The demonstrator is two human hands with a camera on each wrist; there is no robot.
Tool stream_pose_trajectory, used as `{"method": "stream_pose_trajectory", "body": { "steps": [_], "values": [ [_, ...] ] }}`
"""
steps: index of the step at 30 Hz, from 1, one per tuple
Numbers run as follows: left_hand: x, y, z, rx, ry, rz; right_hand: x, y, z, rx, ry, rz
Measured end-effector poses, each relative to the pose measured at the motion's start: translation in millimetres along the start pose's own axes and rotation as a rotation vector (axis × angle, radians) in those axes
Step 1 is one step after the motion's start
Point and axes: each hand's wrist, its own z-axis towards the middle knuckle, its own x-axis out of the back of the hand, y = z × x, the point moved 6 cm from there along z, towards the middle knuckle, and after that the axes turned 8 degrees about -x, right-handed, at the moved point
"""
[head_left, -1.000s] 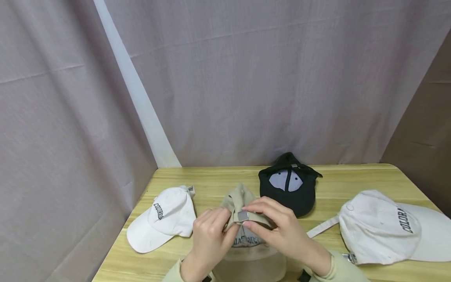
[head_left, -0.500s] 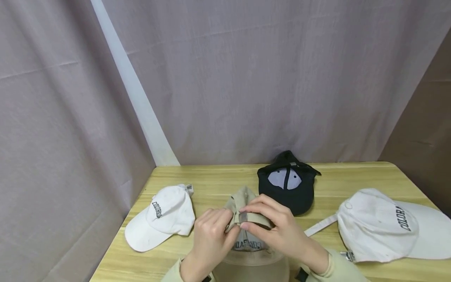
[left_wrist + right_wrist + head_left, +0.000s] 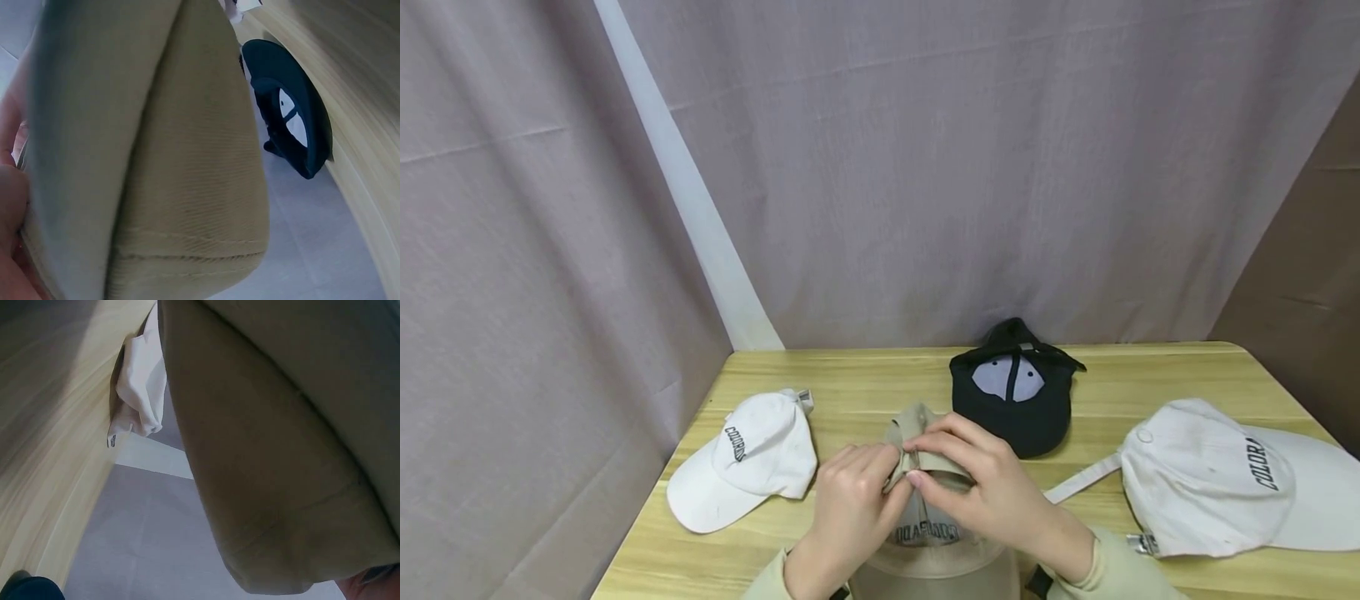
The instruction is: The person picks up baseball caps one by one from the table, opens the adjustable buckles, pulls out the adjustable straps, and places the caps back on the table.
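A khaki baseball cap (image 3: 936,575) is held up at the front middle of the table, its brim toward me and its dark lettering seen upside down. My left hand (image 3: 853,496) grips the cap's back edge beside the adjustment strap (image 3: 951,465). From the other side, the thumb and forefinger of my right hand (image 3: 992,479) pinch the strap at its small metal buckle (image 3: 912,461). The buckle is partly covered by these fingertips. Cap fabric (image 3: 194,156) fills most of the left wrist view; in the right wrist view the khaki cap (image 3: 269,456) hides nearly all of the hand.
On the wooden table (image 3: 842,375), a white cap (image 3: 767,450) lies at left. A black cap (image 3: 1022,425) rests upturned at the back. Another white cap (image 3: 1202,483) lies at right, its loose strap reaching toward my right wrist. Grey curtains (image 3: 925,167) hang behind.
My right thumb and forefinger have shifted slightly left onto the buckle, which now shows as a narrow sliver. The khaki crown's top has dipped a little. The other caps stay put.
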Motion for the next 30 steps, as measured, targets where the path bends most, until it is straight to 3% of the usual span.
{"method": "stream_pose_trajectory", "body": {
  "steps": [6,11,17,30],
  "values": [
    [-1.4,0.9,-0.2,-0.001,-0.03,-0.004,-0.6,-0.1,0.2,0.002,-0.014,-0.036],
    [-2.0,1.4,-1.5,-0.005,-0.03,-0.006,-0.4,-2.5,0.6,0.054,0.01,-0.052],
    [0.7,1.4,-1.6,0.012,-0.044,-0.012,3.3,-6.3,1.7,0.115,0.072,-0.004],
    [15.7,-9.5,-0.3,0.074,-0.02,-0.052,14.5,-9.5,3.0,0.105,0.111,0.065]
  ]
}}
